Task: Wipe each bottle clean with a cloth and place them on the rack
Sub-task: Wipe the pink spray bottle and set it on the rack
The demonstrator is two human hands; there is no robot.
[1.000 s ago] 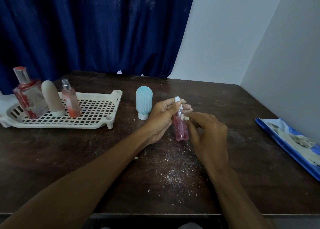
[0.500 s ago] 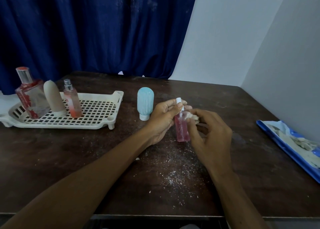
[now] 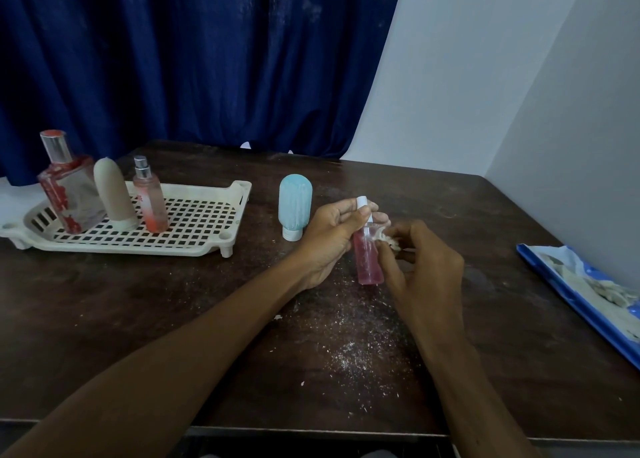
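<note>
The left hand pinches the small pink bottle by its white cap, over the table, well apart from the rack. The right hand pinches a scrap of cloth against its shoulder. Light, smooth, probably slippery: hold near the neck

A dark blue curtain hangs behind the dusty dark wooden table; pale walls meet in the right corner.
</note>
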